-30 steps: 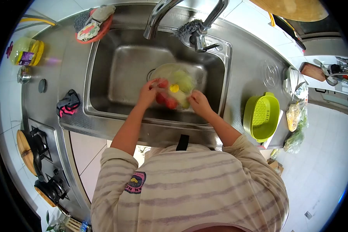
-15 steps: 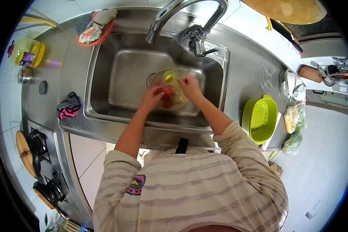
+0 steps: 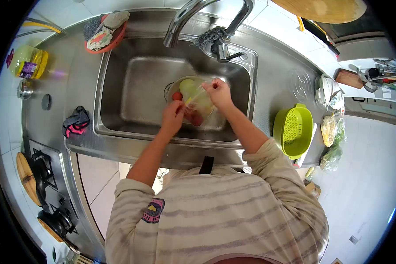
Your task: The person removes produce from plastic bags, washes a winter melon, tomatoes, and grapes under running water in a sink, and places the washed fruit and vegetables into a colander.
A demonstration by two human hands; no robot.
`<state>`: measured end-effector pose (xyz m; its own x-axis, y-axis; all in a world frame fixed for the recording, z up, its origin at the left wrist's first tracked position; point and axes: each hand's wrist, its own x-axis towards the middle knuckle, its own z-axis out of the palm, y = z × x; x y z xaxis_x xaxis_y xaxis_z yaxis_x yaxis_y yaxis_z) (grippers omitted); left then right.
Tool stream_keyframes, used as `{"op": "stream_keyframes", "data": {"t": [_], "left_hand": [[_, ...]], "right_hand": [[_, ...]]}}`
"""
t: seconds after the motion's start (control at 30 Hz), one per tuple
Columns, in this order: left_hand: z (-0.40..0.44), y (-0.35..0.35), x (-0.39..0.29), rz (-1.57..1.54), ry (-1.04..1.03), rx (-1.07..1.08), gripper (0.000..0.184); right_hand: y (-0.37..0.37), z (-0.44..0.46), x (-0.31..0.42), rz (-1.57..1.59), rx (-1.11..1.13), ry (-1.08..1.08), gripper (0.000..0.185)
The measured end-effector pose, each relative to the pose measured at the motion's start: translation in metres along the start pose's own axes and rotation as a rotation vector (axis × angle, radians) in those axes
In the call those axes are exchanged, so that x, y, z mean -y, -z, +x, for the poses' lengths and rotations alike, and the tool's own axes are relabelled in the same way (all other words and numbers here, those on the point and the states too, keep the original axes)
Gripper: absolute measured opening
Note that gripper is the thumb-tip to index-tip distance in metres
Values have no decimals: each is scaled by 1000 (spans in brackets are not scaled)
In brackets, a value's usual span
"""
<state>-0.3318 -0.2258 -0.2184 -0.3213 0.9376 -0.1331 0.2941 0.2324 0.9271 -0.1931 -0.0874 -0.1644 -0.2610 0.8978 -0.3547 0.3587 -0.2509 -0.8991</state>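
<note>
In the sink [image 3: 141, 94] stands a round bowl [image 3: 212, 115] with produce in it. A pale green round vegetable or fruit [image 3: 187, 86], a red tomato [image 3: 177, 96] and darker red pieces [image 3: 196, 119] show there. Over the bowl a clear plastic bag [image 3: 201, 97] is stretched between my hands, blurred in part. My left hand [image 3: 174, 116] pinches its lower left side. At the upper right my right hand [image 3: 218, 92] grips the bag's edge, fingers closed. Something yellow [image 3: 188, 101] shows by the bag; its kind is unclear.
A chrome faucet [image 3: 185, 20] arches over the sink's back edge. On the right counter sits a green colander basket [image 3: 295, 132]; bagged vegetables [image 3: 332, 145] lie beyond it. A red basket with cloths [image 3: 110, 37], an oil jug [image 3: 28, 64] and a grey-pink cloth [image 3: 77, 122] are left.
My right hand has lifted slightly up and right, drawing the plastic bag taut. My left hand has moved slightly lower. The tomato and green item now show more clearly in the bowl.
</note>
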Motion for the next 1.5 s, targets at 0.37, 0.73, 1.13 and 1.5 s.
{"op": "stream_keyframes", "data": {"t": [0.37,0.73,1.13,1.5], "left_hand": [[12,-2,-38,-423,376,258,30],[62,2,-21,-127,63,84,17],[-12,-62,-64,70,-516,94,39],[25,-33,-62,399,-500,593,56]], "right_hand": [[-3,-3,-14,247,325,37,18],[23,14,-84,-177,118,287,30],[11,-17,-97,161,373,195,33],[28,-38,-88,-51,269,242,30]]}}
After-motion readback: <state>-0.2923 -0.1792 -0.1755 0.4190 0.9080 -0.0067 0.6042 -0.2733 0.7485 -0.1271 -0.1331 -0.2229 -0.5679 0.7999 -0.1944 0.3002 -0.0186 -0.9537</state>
